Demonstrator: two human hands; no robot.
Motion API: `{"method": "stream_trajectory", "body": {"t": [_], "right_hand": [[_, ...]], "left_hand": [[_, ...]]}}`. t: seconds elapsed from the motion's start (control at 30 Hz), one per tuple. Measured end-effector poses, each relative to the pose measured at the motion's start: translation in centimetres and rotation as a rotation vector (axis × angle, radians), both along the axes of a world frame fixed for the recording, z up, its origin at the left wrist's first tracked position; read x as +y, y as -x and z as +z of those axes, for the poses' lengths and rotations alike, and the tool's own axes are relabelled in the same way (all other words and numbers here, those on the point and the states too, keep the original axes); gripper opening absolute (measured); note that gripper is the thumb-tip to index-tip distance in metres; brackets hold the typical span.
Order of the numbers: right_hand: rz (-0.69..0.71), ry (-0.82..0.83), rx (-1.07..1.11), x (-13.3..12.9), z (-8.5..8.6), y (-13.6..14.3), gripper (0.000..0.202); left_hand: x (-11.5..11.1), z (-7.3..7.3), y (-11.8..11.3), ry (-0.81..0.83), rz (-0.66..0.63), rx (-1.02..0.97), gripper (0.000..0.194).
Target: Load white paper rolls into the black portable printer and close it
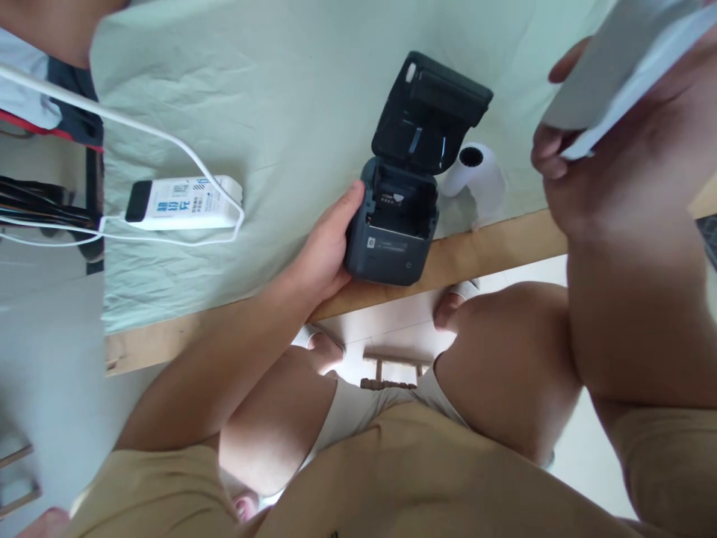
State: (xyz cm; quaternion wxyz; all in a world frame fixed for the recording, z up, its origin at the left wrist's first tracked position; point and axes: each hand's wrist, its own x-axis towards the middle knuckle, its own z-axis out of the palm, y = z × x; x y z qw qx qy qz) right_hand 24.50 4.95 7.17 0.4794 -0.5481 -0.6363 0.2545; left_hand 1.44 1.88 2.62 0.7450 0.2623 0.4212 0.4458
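My left hand [330, 239] grips the side of a small dark label printer [392, 254] at the table's front edge. The printer's lid [426, 112] is swung up, so its inner compartment shows. Just right of it on the cloth lies a white paper roll [487, 175] with a dark core and a loose end. Up at the right, my right hand [610, 161] is closed around a flat grey-white piece [610, 75], perhaps a box or folded card. That piece runs out of view and hides part of the hand.
A pale green cloth [269, 90] covers the table, with its wooden edge [498, 243] bare in front. To the left lies a white power bank [184, 202] with a white cable [184, 149] looped over it. Part of another person [61, 26] shows top left.
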Motion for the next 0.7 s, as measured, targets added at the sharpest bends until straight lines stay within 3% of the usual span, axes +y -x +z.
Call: {"method": "stream_trajectory", "body": {"t": [0.1,0.23,0.37,0.53,0.7], "right_hand": [[-0.204,-0.020,0.299,2.1,-1.9,-1.5,0.027],[-0.199,0.028,0.079,3.6,-4.8,-3.6,0.027],[-0.242,0.076,-0.232,4.3,-6.3,-5.5,0.031],[-0.194,0.091,-0.457,3.6,-5.9,-5.8,0.051],[-0.120,-0.308,-0.466,0.6,-3.7,-3.7,0.038]], "left_hand": [[0.1,0.1,-0.1,0.020,0.019,0.021,0.046],[0.2,0.1,-0.2,0.017,0.041,0.033,0.043],[0.2,0.1,-0.1,0.015,0.015,0.041,0.047],[0.2,0.1,-0.1,0.012,0.026,0.048,0.046],[0.3,0.0,-0.2,-0.007,0.030,0.044,0.046]]}}
